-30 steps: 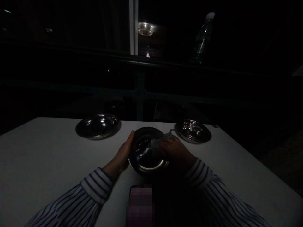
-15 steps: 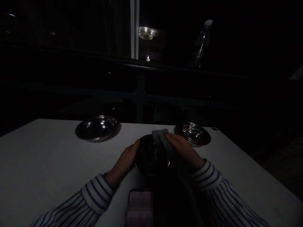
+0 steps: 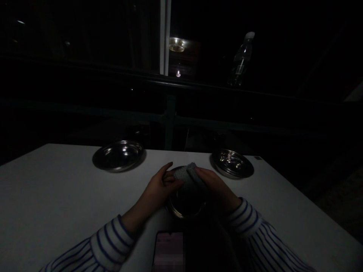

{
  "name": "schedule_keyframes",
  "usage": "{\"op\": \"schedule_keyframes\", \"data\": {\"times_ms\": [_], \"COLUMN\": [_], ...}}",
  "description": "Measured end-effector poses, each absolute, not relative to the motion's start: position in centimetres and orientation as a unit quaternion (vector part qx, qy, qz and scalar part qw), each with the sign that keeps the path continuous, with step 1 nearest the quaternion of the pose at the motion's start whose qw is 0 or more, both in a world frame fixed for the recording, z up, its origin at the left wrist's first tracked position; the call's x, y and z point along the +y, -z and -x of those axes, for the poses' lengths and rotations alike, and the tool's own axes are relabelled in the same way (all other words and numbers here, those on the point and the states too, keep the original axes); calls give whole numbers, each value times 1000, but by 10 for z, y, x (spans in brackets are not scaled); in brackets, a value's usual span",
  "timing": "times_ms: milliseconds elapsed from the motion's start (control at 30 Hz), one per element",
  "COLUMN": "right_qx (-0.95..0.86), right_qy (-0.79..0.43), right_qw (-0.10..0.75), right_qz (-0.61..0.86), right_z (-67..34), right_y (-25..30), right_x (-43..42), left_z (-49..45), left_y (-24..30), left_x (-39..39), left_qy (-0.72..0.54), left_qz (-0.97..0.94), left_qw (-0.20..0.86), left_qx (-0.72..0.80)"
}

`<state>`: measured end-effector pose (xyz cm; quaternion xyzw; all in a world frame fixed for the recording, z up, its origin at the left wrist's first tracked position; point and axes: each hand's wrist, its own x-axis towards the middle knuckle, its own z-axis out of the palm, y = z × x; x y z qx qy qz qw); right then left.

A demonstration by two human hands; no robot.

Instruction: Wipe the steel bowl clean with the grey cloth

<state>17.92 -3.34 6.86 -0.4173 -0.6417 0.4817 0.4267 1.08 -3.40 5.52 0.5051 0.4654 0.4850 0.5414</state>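
A grey cloth (image 3: 185, 176) is bunched over a dark, shiny metal bowl (image 3: 185, 213) in the middle, near the front of the white table. My right hand (image 3: 215, 185) grips the cloth from the right, its fingers mostly turned away from view. My left hand (image 3: 159, 189) comes in from the left, thumb and curled fingers closed on the cloth's left edge, one finger raised. Hands and cloth cover much of the bowl; whether it rests on the table is too dark to tell.
On the white table (image 3: 65, 196), a wide metal dish (image 3: 117, 156) lies at back left and stacked-looking metal bowls (image 3: 232, 164) at back right. A phone (image 3: 169, 249) lies at the front. Beyond, a clear bottle (image 3: 242, 58) stands by a window with a pale frame (image 3: 165, 37).
My left hand has let go of the bowl's left rim and moved right onto the cloth. The cloth and my right hand have shifted slightly left and down over the bowl.
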Motion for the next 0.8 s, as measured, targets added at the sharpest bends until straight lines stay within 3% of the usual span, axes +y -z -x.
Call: {"op": "schedule_keyframes", "data": {"times_ms": [100, 267, 433, 700, 800], "right_qx": [-629, -655, -693, -721, -743], "right_qy": [-486, -366, -285, -448, -429], "right_qw": [425, 437, 391, 372, 374], "right_qz": [434, 496, 534, 376, 351], "right_z": [-173, -167, -165, -177, -179], "right_y": [-66, -67, -69, -75, -73], "right_x": [-35, -44, -53, -48, -44], "left_z": [-11, -8, -8, 2, 2], "left_y": [-53, -57, -65, -73, -75], "left_x": [-34, -36, -40, -34, -36], "left_qy": [-474, -486, -463, -522, -519], "left_qz": [-489, -494, -503, -466, -482], "left_qw": [578, 586, 620, 588, 579], "left_qx": [449, 419, 386, 406, 403]}}
